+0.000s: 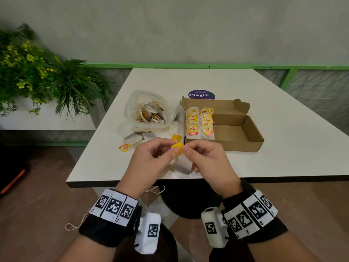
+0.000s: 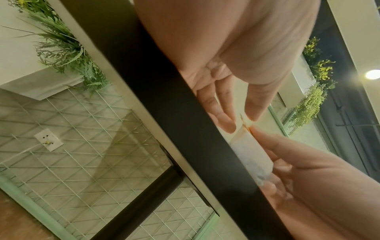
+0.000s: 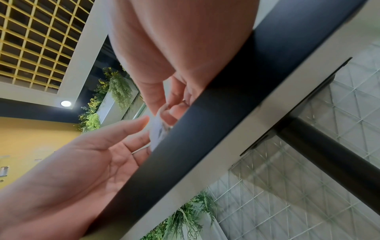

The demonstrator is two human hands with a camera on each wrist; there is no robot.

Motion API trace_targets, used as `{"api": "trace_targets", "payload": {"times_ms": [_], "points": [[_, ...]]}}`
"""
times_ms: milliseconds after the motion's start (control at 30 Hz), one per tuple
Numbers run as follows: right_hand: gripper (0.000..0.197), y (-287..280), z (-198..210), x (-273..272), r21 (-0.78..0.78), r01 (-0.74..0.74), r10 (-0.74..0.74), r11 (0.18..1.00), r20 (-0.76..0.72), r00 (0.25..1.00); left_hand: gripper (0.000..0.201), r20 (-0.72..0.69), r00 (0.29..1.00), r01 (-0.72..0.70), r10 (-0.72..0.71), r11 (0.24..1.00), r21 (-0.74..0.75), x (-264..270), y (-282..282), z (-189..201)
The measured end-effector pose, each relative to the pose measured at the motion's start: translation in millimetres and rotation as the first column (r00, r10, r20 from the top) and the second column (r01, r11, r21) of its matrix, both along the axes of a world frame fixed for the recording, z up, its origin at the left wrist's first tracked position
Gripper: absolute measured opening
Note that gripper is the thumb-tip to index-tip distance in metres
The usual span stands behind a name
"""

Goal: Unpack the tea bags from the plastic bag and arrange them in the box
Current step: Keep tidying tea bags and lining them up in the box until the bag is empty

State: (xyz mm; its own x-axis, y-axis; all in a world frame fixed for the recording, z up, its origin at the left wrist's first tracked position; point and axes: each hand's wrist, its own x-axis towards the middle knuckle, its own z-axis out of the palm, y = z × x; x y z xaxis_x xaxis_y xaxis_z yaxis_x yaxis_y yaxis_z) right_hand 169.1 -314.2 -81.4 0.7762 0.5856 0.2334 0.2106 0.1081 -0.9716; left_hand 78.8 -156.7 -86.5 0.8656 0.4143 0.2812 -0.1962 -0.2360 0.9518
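Above the table's near edge both hands hold one tea bag with a yellow tag. My left hand pinches the tag from the left. My right hand pinches it from the right, and the white pouch hangs below the fingers. The open cardboard box sits just beyond my hands, with two rows of tea bags in its left end. Left of the box lies the clear plastic bag, open, with several tea bags inside. In the right wrist view the pouch shows partly behind the table edge.
Loose tea bags and two yellow tags lie on the white table between bag and hands. A purple ClayGo sticker sits behind the box. Green plants fill a planter at the left. The dark table edge crosses both wrist views.
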Motion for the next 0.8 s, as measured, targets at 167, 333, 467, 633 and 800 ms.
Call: {"api": "trace_targets", "payload": {"times_ms": [167, 333, 467, 633, 800], "points": [[0.01, 0.1, -0.8, -1.5, -0.025, -0.045, 0.046, 0.999, 0.02, 0.999, 0.005, -0.011, 1.0, 0.001, -0.001, 1.0, 0.023, 1.4, 0.7, 2.6], [0.009, -2.5, 2.2, 1.5, -0.016, -0.058, 0.058, 0.998, -0.025, 0.998, 0.009, 0.004, 0.999, 0.032, -0.032, 0.989, -0.142, -1.5, 8.3, 6.4], [0.009, -2.1, 1.0, 3.7, -0.004, -0.028, 0.027, 1.0, -0.06, 0.998, 0.023, -0.05, 0.992, 0.108, -0.116, 0.984, -0.14, -4.4, 7.3, 8.4], [0.009, -1.2, 1.9, 0.5, -0.037, -0.037, 0.036, 0.999, -0.028, 0.999, 0.017, -0.086, 0.986, 0.133, -0.139, 0.988, -0.072, -4.3, 6.4, 7.6], [0.009, -1.2, 2.1, -0.4, -0.056, -0.031, 0.03, 0.998, -0.023, 0.999, 0.007, -0.102, 0.982, 0.152, -0.157, 0.987, -0.055, -3.3, 8.0, 5.8]]}}
